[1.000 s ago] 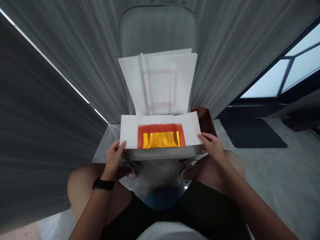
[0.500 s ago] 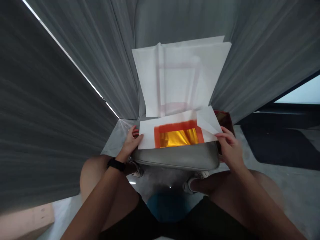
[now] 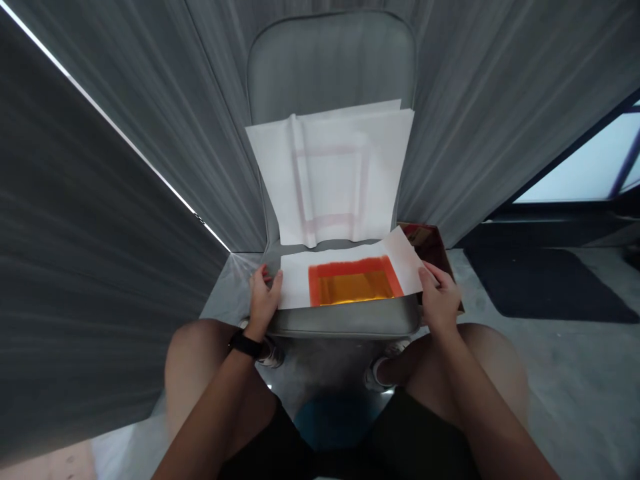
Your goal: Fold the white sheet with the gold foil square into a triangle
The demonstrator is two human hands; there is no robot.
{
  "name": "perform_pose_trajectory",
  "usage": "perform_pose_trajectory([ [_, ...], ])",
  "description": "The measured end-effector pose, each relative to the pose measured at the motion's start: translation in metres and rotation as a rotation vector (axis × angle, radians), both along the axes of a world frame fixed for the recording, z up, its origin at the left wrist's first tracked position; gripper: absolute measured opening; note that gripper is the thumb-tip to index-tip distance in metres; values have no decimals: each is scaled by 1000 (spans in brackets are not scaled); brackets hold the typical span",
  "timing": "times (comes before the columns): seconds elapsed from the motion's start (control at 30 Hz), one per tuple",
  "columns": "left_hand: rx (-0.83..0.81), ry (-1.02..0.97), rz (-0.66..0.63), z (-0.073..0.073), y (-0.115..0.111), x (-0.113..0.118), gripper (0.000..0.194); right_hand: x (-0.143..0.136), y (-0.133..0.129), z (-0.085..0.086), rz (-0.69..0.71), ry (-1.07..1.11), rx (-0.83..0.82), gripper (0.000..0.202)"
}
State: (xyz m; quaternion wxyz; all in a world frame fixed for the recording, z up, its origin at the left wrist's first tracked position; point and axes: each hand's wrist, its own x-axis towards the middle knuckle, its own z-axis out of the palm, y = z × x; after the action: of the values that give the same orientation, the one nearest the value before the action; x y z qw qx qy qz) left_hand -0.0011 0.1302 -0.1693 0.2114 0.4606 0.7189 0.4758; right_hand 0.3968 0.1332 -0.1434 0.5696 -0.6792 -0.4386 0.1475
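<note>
A white sheet of paper [image 3: 295,280] with a painted orange-red frame [image 3: 345,267] around a shiny gold panel [image 3: 356,287] lies over the seat of a grey chair [image 3: 345,325]. My left hand [image 3: 264,299] is closed at its left edge, thumb beside the paper and fingers curled behind. At the other end, my right hand [image 3: 440,293] pinches the right edge, where the sheet bends upward. Behind it, larger white sheets [image 3: 333,177] lean on the chair's backrest, with a faint pinkish frame mark on the front one.
Grey curtains [image 3: 115,220] hang on both sides. A reddish-brown box [image 3: 434,250] stands right of the chair, near a dark mat [image 3: 547,283] on the floor. My knees flank the seat, and a wooden piece [image 3: 55,463] shows at the lower left.
The sheet's folded right corner has opened out and now tilts upward in my right hand. The camera view has shifted, showing more of the backrest.
</note>
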Motion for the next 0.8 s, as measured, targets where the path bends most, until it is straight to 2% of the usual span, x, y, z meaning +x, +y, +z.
perform_pose_trajectory([
  [0.2,12,151,-112,4,-18,6,57,-19,-11,17,-48,35,63,55],
  [0.37,-15,221,-123,4,-22,11,52,-17,-17,15,37,57,129,39],
  [0.5,-17,198,-83,4,-23,22,53,-16,-14,11,4,322,137,28],
  [0.63,-3,163,-66,6,-24,30,54,-18,-9,7,8,543,213,23],
  [0.73,2,113,-60,7,-21,27,56,-15,-9,8,40,635,229,21],
  [0.8,4,73,-59,7,-18,20,60,-10,-11,10,113,711,218,19],
])
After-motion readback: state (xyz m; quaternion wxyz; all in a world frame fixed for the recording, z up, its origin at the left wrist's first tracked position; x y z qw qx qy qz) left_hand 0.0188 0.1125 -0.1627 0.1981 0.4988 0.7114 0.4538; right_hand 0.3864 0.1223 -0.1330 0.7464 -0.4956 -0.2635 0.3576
